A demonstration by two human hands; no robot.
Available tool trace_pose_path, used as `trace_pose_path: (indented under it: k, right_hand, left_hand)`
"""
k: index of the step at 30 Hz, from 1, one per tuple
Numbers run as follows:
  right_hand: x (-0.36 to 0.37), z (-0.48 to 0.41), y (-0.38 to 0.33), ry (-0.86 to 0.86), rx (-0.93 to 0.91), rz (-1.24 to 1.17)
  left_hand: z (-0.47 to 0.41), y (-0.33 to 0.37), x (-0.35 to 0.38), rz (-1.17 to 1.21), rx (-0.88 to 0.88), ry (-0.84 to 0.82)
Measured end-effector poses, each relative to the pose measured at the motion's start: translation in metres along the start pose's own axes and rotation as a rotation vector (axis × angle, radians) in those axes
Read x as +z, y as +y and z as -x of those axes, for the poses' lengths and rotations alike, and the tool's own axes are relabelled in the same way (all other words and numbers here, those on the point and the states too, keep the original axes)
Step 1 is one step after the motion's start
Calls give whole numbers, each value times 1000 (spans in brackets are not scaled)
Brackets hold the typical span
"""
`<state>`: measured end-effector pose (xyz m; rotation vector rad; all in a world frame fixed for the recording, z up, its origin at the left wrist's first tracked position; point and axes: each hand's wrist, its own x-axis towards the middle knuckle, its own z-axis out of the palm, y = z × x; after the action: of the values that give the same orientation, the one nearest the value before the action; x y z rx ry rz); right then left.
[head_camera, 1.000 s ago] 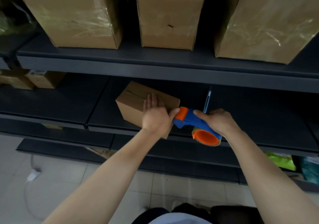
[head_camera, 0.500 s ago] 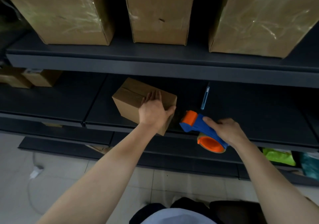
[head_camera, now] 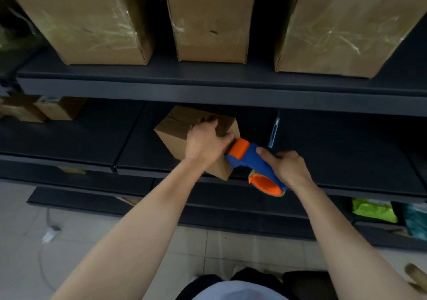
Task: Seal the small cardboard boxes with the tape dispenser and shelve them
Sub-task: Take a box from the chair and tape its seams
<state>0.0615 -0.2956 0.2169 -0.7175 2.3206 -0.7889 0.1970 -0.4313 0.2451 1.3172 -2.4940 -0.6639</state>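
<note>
A small brown cardboard box (head_camera: 175,133) lies on the dark middle shelf (head_camera: 92,142), turned at an angle with one corner over the front edge. My left hand (head_camera: 204,141) grips its top, fingers curled over the far side. My right hand (head_camera: 288,166) holds a blue and orange tape dispenser (head_camera: 254,163) by its handle. The dispenser's orange head touches the box's right end, next to my left thumb. Its orange roll hub hangs past the shelf edge.
Three large taped boxes (head_camera: 210,20) stand on the upper shelf (head_camera: 208,87). A blue pen-like tool (head_camera: 274,132) lies right of the small box. Small boxes (head_camera: 46,110) sit at the far left of the middle shelf. Green packets (head_camera: 374,209) lie low right. The floor is tiled.
My right hand has brought the dispenser back up and left against the box's right end. My left hand's fingers have curled over the box top.
</note>
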Motion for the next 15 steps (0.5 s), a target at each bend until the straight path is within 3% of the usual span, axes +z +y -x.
trace_pose_path:
  k: [11,15]
  right_hand:
    - [-38,35,-65,145,-131,38]
    - [-25,37,-84,181,-132,62]
  left_hand:
    - [-13,-31,-50,823,-223,-80]
    - [-16,-45,-60,911,-303,-115]
